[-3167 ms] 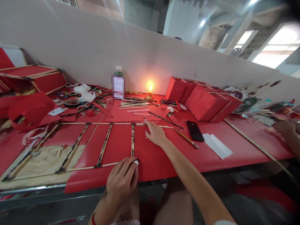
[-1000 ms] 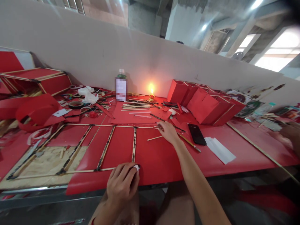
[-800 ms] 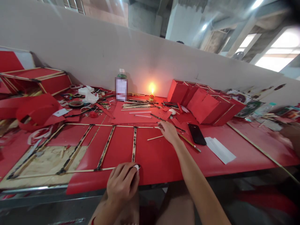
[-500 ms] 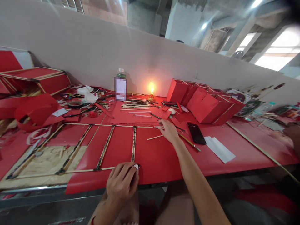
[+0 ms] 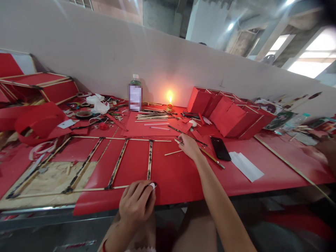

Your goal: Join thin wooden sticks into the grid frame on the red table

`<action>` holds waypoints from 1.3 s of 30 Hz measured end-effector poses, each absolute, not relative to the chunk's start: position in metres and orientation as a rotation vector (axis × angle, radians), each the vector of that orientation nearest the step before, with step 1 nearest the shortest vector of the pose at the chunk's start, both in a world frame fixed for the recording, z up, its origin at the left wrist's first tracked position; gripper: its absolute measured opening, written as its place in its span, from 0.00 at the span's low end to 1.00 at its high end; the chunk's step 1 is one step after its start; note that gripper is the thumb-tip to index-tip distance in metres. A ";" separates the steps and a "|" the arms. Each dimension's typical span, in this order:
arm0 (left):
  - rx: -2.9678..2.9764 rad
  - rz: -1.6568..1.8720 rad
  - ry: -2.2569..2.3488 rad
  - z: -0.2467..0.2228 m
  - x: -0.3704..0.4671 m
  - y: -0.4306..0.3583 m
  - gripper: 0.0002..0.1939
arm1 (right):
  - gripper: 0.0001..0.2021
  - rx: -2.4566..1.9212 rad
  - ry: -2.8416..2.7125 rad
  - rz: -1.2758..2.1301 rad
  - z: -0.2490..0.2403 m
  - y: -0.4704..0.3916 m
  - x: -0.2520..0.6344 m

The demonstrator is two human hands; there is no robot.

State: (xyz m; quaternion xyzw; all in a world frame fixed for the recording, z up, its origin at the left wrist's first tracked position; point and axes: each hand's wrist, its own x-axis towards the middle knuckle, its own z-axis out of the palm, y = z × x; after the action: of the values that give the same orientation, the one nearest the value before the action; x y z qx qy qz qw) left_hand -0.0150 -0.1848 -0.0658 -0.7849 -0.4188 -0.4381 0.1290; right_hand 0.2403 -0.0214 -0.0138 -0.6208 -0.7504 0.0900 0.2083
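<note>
A ladder-like frame of thin wooden sticks (image 5: pixel 119 164) with dark joints lies flat on the red sheet (image 5: pixel 173 175). My left hand (image 5: pixel 138 201) is closed at the frame's near right end, a small white, dark-edged item (image 5: pixel 152 185) between its fingers. Farther forward and right, my right hand (image 5: pixel 187 145) pinches the ends of short thin sticks (image 5: pixel 179 141), just right of the frame's far rail. One loose stick (image 5: pixel 173 153) lies beside that hand. Right of it rest a yellow-brown brush (image 5: pixel 212 159) and a black phone (image 5: pixel 219 148).
A lit candle (image 5: pixel 170 105) and a bottle (image 5: pixel 135 96) stand near the wall. Red paper boxes (image 5: pixel 228 115) are at the back right. Scraps, tape (image 5: pixel 83 114) and a red box frame (image 5: pixel 56 89) lie left. At the far right, another person's arm shows.
My right hand has shifted slightly, and the short sticks at its fingertips now angle away from the frame's far rail. My left hand has stayed in place.
</note>
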 end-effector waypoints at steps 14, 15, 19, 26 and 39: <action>-2.251 -1.277 -1.193 -0.067 -0.014 -0.184 0.04 | 0.13 -1.640 -1.914 0.397 -0.026 -0.014 0.240; -2.253 -1.277 -1.192 -0.067 -0.014 -0.184 0.04 | 0.13 -1.636 -1.913 0.395 -0.025 -0.015 0.240; -2.261 -1.288 -1.189 -0.066 -0.014 -0.184 0.05 | 0.12 -1.636 -1.904 0.383 -0.024 -0.016 0.239; -2.247 -1.285 -1.191 -0.068 -0.014 -0.184 0.04 | 0.11 -1.728 -1.899 0.353 -0.019 -0.017 0.237; -2.258 -1.283 -1.189 -0.066 -0.014 -0.184 0.05 | 0.11 -1.781 -1.877 0.342 -0.021 -0.016 0.238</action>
State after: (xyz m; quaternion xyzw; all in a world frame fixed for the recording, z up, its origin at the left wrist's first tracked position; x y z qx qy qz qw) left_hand -0.0142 -0.1840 -0.0663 -0.7824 -0.4121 -0.4446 0.1424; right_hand 0.2381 -0.0156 -0.0214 -0.6585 -0.6938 0.1265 0.2626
